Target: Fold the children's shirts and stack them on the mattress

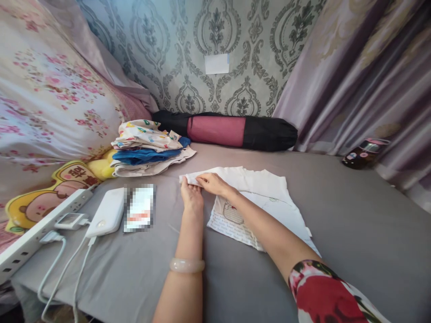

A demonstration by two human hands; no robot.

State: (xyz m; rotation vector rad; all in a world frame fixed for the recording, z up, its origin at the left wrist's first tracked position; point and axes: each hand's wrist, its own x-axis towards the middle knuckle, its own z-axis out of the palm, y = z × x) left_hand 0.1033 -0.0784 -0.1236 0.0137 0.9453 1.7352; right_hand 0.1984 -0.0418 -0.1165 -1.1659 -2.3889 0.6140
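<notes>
A white shirt (251,179) with a printed drawing and rows of lettering lies partly folded on the grey sheet. Its far strip reaches left to both of my hands. My left hand (191,195), below a pale bangle, is closed on the left end of that strip, palm turned up and thumb at the edge. Just to the right, my right hand (213,184) pinches the same strip from above. My right forearm crosses over the shirt and hides part of the print.
Folded clothes (148,154) are stacked at the back left. A phone (139,208), white power bank (106,213), cables and power strip (43,233) lie on the left. A black-and-pink rolled bag (215,130) rests against the wall. A dark bottle (363,153) stands far right.
</notes>
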